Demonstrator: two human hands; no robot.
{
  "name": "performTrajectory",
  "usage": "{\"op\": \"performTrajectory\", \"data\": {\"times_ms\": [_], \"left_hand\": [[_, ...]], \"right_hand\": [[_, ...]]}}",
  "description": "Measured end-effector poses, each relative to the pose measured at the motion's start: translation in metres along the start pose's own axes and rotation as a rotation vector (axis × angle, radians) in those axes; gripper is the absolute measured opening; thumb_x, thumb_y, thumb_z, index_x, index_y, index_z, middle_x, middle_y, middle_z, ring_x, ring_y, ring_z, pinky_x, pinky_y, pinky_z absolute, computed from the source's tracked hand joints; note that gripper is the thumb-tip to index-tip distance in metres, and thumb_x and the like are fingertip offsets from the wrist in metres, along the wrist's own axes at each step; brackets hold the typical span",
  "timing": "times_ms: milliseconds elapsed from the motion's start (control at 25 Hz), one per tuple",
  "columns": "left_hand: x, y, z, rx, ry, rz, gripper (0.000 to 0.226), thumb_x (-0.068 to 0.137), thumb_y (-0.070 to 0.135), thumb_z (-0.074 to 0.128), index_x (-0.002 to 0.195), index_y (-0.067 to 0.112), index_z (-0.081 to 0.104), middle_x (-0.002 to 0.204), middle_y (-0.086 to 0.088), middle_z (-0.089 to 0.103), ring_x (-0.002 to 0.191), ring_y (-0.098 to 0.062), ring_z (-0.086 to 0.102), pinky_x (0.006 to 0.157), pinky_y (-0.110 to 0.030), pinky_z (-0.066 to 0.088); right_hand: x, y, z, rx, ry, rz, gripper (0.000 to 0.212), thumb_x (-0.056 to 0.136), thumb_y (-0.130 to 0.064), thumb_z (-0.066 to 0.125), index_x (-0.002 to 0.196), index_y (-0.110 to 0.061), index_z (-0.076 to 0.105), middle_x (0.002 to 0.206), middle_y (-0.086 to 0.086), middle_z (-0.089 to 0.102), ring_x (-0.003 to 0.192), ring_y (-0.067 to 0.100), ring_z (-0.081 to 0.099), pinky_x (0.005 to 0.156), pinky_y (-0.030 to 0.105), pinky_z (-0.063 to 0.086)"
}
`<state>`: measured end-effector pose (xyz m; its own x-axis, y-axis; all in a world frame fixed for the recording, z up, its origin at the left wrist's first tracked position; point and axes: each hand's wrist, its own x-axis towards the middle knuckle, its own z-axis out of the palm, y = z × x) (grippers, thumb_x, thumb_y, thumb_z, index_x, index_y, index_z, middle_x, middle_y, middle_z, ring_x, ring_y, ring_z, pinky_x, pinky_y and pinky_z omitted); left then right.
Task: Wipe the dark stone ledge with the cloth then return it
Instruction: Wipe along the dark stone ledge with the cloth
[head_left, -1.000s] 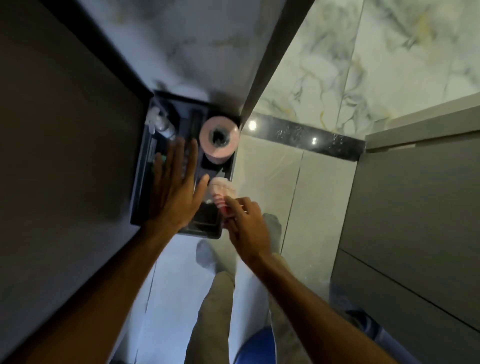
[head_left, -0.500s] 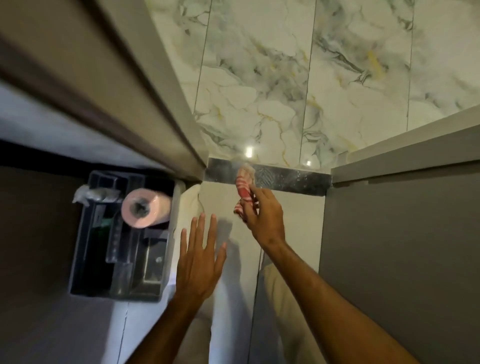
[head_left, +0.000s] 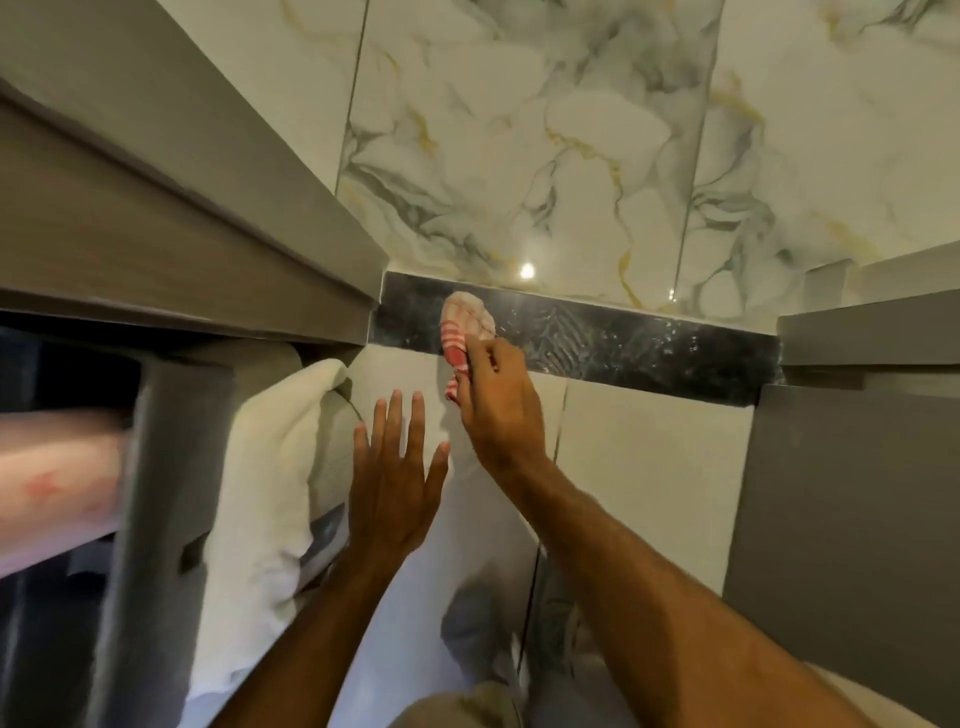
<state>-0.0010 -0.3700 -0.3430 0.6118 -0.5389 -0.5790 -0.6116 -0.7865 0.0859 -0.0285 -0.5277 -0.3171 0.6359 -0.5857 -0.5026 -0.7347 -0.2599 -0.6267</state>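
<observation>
Nearest, the left hand (head_left: 397, 483) hovers flat and empty, fingers spread, likely for balance. Beyond it, the right hand (head_left: 496, 400) pinches the bunched red-and-white striped cloth (head_left: 464, 332), pressing its far end onto the dark polished stone ledge (head_left: 623, 343) near the left end. Since 0.5 s ago, the view has closed in; the cloth sits fuller on the ledge.

My right hand (head_left: 493, 400) is stretched forward with the arm almost straight, and its fingers (head_left: 485, 358) are pinched closed on the cloth (head_left: 464, 325). My left hand (head_left: 395, 483) is lower and flat, palm away from me, fingers spread wide, holding nothing.
</observation>
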Motion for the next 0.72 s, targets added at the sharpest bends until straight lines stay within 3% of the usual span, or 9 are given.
{"op": "performTrajectory", "data": {"times_ms": [120, 200, 320, 360, 400, 440, 520, 600, 720], "left_hand": [[0.063, -0.019, 0.074, 0.039, 0.074, -0.033, 0.094, 0.102, 0.065, -0.017, 0.173, 0.012, 0.015, 0.181, -0.021, 0.012, 0.167, -0.043, 0.016, 0.134, -0.066, 0.020], [0.096, -0.028, 0.110, 0.056, 0.101, -0.054, 0.095, 0.101, 0.065, -0.021, 0.173, 0.012, 0.011, 0.181, -0.021, 0.006, 0.168, -0.042, 0.010, 0.136, -0.064, 0.015], [0.122, -0.039, 0.148, 0.032, 0.161, -0.046, 0.082, 0.109, 0.061, 0.011, 0.171, 0.008, 0.020, 0.180, -0.022, 0.011, 0.167, -0.042, 0.013, 0.136, -0.064, 0.016], [0.126, -0.045, 0.159, 0.046, 0.200, -0.038, 0.079, 0.110, 0.057, 0.023, 0.171, 0.006, 0.023, 0.180, -0.023, 0.014, 0.167, -0.042, 0.014, 0.136, -0.065, 0.017], [0.130, -0.050, 0.169, 0.064, 0.252, -0.030, 0.076, 0.110, 0.052, 0.030, 0.170, 0.005, 0.025, 0.179, -0.024, 0.017, 0.167, -0.042, 0.017, 0.135, -0.065, 0.020], [0.134, -0.054, 0.178, 0.064, 0.312, -0.011, 0.073, 0.111, 0.048, 0.032, 0.169, 0.003, 0.028, 0.178, -0.025, 0.022, 0.166, -0.042, 0.020, 0.134, -0.065, 0.022], [0.136, -0.059, 0.186, 0.058, 0.407, 0.017, 0.067, 0.113, 0.041, 0.027, 0.166, 0.001, 0.034, 0.175, -0.026, 0.029, 0.165, -0.041, 0.024, 0.133, -0.065, 0.026], [0.131, -0.056, 0.177, 0.083, 0.407, 0.005, 0.067, 0.114, 0.040, 0.022, 0.166, 0.000, 0.032, 0.175, -0.027, 0.027, 0.165, -0.041, 0.024, 0.133, -0.064, 0.027], [0.124, -0.048, 0.163, 0.105, 0.357, -0.023, 0.071, 0.113, 0.044, 0.017, 0.166, -0.002, 0.030, 0.175, -0.027, 0.025, 0.164, -0.042, 0.025, 0.131, -0.063, 0.033]], "right_hand": [[0.056, 0.034, 0.061, -0.132, -0.011, -0.181, 0.046, 0.118, -0.024, 0.048, 0.161, -0.009, 0.048, 0.154, 0.015, 0.055, 0.131, 0.026, 0.061, 0.106, 0.034, 0.060], [0.091, 0.052, 0.092, -0.266, -0.047, -0.282, 0.050, 0.118, -0.028, 0.051, 0.163, -0.008, 0.046, 0.156, 0.017, 0.054, 0.133, 0.028, 0.058, 0.109, 0.038, 0.058], [0.121, 0.065, 0.131, -0.303, -0.043, -0.346, 0.050, 0.116, -0.036, 0.051, 0.154, -0.004, 0.057, 0.153, 0.019, 0.059, 0.135, 0.033, 0.058, 0.117, 0.049, 0.053], [0.130, 0.068, 0.147, -0.309, -0.040, -0.395, 0.056, 0.117, -0.037, 0.045, 0.162, -0.003, 0.049, 0.166, 0.021, 0.050, 0.151, 0.035, 0.050, 0.131, 0.053, 0.042], [0.140, 0.071, 0.162, -0.360, -0.039, -0.434, 0.064, 0.118, -0.038, 0.038, 0.171, -0.003, 0.032, 0.179, 0.021, 0.031, 0.168, 0.034, 0.031, 0.142, 0.052, 0.021], [0.152, 0.074, 0.174, -0.444, -0.007, -0.469, 0.069, 0.119, -0.040, 0.032, 0.175, -0.005, 0.015, 0.186, 0.018, 0.012, 0.174, 0.031, 0.011, 0.144, 0.046, 0.001], [0.168, 0.080, 0.189, -0.538, 0.081, -0.530, 0.071, 0.118, -0.041, 0.028, 0.176, -0.008, 0.003, 0.187, 0.014, -0.004, 0.175, 0.027, -0.004, 0.138, 0.040, -0.012], [0.154, 0.086, 0.189, -0.504, 0.133, -0.529, 0.070, 0.118, -0.039, 0.035, 0.176, -0.007, 0.011, 0.186, 0.015, 0.006, 0.174, 0.028, 0.005, 0.141, 0.042, -0.004], [0.101, 0.119, 0.167, -0.579, 0.162, -0.520, 0.063, 0.110, -0.037, 0.062, 0.164, -0.006, 0.049, 0.171, 0.019, 0.049, 0.160, 0.036, 0.049, 0.133, 0.049, 0.039]]}}
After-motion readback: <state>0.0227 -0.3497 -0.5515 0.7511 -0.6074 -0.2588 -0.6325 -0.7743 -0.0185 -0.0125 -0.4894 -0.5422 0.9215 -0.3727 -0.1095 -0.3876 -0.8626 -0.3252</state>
